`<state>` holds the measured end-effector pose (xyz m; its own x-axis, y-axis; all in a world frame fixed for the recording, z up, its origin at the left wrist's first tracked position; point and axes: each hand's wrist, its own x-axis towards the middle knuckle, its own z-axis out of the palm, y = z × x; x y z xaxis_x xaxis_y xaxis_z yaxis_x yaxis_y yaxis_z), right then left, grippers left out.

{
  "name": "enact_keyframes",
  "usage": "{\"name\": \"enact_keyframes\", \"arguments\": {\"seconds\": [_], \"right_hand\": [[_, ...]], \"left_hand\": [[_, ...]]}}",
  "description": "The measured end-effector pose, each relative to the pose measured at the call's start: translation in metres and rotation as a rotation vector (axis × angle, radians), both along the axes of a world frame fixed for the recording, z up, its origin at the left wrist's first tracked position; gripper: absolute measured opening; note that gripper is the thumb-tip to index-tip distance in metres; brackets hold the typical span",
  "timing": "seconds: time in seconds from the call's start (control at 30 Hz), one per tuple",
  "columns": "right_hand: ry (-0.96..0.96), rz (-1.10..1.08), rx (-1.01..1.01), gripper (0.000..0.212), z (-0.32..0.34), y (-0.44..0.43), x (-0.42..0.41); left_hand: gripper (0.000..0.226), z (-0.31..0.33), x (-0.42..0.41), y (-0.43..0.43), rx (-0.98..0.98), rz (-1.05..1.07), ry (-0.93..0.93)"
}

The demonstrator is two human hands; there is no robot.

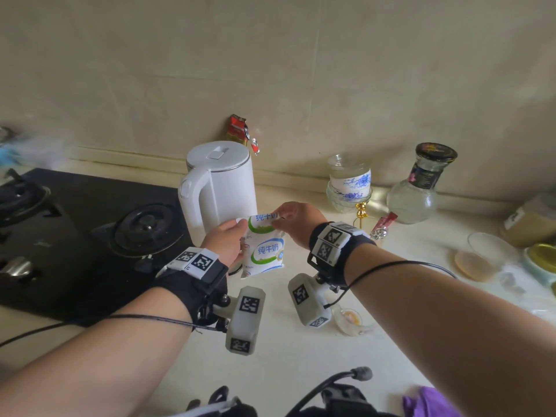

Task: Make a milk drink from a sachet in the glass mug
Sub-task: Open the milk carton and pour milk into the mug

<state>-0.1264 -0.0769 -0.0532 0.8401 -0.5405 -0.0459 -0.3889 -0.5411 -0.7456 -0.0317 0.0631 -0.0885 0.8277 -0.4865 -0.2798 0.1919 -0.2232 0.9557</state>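
A white milk sachet [264, 251] with green and blue print hangs in the air in front of the white kettle. My left hand [224, 240] pinches its top left corner. My right hand [296, 224] pinches the top edge at the right. Both wrists wear black bands with marker tags. A glass mug [478, 257] with a brownish residue at its bottom stands on the counter to the right, well apart from both hands.
A white electric kettle [221, 188] stands behind the sachet. A black gas hob [90, 224] fills the left. At the back right are a blue-and-white cup [350, 182] on a glass stand and a round glass bottle [418, 188]. A small clear cup [350, 322] sits near my right wrist.
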Motion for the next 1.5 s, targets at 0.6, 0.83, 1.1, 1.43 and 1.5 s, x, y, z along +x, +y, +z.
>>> {"name": "enact_keyframes", "arguments": {"seconds": [0.6, 0.83, 1.1, 1.43, 1.5], "right_hand": [[-0.112, 0.03, 0.057, 0.018, 0.009, 0.023, -0.01], [-0.157, 0.024, 0.21, 0.005, 0.014, 0.028, -0.011], [-0.15, 0.013, 0.286, 0.004, 0.016, 0.031, -0.008], [-0.129, 0.024, 0.232, 0.006, 0.016, 0.023, -0.005], [-0.105, 0.034, 0.193, 0.007, 0.017, 0.021, -0.008]], "left_hand": [[0.032, 0.004, -0.015, 0.017, -0.071, -0.119, -0.043], [0.044, -0.009, -0.016, 0.019, -0.037, -0.141, 0.016], [0.021, -0.011, -0.019, 0.03, 0.022, -0.232, 0.047], [0.015, -0.004, -0.012, 0.034, 0.043, -0.209, 0.081], [0.017, 0.0, -0.011, 0.036, 0.031, -0.236, 0.081]]}}
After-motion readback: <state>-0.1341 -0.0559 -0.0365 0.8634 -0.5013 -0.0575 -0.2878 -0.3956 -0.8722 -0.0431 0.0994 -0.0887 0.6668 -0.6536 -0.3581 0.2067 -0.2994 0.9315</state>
